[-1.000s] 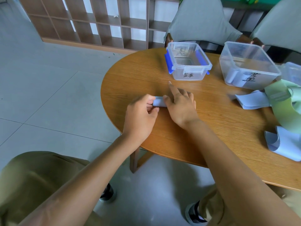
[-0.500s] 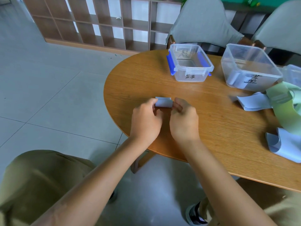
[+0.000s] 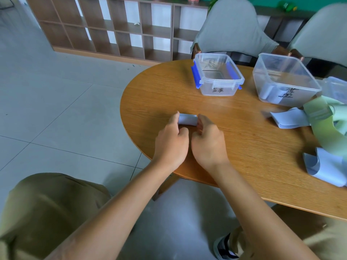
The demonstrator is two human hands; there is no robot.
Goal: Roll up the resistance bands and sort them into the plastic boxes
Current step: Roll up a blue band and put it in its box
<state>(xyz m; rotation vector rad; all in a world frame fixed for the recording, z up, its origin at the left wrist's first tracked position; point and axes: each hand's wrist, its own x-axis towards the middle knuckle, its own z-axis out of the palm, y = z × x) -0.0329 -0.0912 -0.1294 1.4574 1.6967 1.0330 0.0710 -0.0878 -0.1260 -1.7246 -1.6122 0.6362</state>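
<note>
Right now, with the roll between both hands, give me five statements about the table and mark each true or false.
1. Both hands, left hand and right hand, hold the blue roll by its ends. True.
2. The clip box holds a green band. False: no band shows in it.
3. The big box already has blue rolls inside. True.
4. The green band is rolled up. False: it lies loose on the table.
5. The blue roll sits inside a box. False: it is at the table's near edge, apart from both boxes.
</note>
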